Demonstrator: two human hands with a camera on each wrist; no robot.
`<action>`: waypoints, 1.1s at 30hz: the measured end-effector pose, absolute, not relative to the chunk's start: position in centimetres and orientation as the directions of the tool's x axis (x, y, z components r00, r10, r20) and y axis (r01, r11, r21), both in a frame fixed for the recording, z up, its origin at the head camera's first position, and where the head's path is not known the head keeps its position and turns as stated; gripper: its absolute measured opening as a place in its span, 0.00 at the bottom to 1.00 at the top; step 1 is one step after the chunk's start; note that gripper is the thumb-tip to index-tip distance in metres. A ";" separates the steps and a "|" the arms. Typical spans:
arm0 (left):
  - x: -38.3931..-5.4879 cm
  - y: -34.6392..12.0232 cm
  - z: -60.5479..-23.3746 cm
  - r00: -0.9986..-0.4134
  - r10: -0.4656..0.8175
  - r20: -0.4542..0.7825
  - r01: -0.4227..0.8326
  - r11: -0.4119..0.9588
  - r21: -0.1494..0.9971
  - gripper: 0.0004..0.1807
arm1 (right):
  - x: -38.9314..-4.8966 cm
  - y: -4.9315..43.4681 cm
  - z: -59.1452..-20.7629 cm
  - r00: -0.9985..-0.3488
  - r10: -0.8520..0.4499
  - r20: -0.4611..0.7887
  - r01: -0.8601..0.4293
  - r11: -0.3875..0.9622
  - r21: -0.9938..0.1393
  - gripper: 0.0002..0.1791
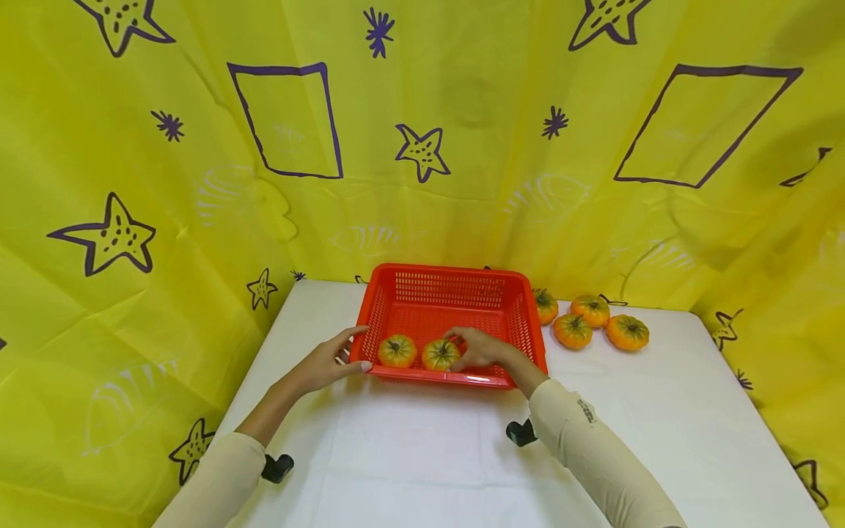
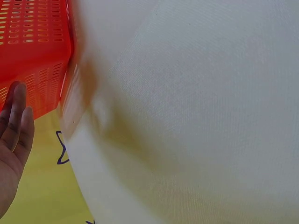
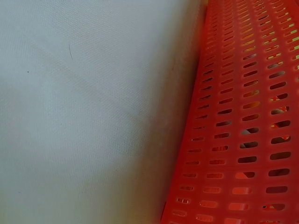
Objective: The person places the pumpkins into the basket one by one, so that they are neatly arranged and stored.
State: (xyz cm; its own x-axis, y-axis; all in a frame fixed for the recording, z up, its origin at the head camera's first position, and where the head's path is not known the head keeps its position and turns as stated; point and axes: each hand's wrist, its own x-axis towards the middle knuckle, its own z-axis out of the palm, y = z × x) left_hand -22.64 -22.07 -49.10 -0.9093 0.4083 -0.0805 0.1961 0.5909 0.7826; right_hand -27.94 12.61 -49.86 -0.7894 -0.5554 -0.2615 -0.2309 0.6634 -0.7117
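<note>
A red perforated plastic basket point(image 1: 449, 277) stands on the white table. Two small orange-green pumpkins are inside it along the front wall. My right hand point(image 1: 480, 347) reaches over the front rim and grips the right-hand pumpkin point(image 1: 439, 355), thumb and fingers on either side of it. Just left of that lies the other pumpkin point(image 1: 397, 351). At the basket's left front corner, my left hand point(image 1: 328, 361) rests with thumb and fingers spread. The left wrist view shows its fingers point(image 2: 17, 112) nearly straight along the outer wall. In the right wrist view the basket wall hides the right hand.
Several more pumpkins point(image 1: 573, 331) lie on the white table point(image 1: 422, 455) just right of the basket. A yellow curtain point(image 1: 462, 213) with starfish drawings hangs behind and at both sides of the table. A dark strap end point(image 1: 521, 433) hangs by the right forearm.
</note>
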 end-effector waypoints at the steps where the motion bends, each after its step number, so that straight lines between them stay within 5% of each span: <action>1: -22.7 -22.1 -49.1 -0.909 0.408 -0.082 0.196 0.592 0.782 0.43 | -27.9 12.6 -49.8 -0.789 -0.555 -0.264 -0.230 0.665 -0.711 0.36; 33: -22.6 -22.1 -49.1 -0.904 0.423 -0.063 0.227 0.598 0.769 0.44 | -27.7 14.4 -48.1 -0.818 -0.508 -0.270 -0.157 0.648 -0.745 0.47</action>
State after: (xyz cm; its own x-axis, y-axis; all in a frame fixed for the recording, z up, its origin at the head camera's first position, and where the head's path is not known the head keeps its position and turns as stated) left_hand -22.61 -22.08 -49.14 -0.9037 0.4234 -0.0631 0.2266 0.5982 0.7686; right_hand -27.68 14.45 -48.10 -0.8176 -0.5084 -0.2702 -0.1570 0.6484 -0.7449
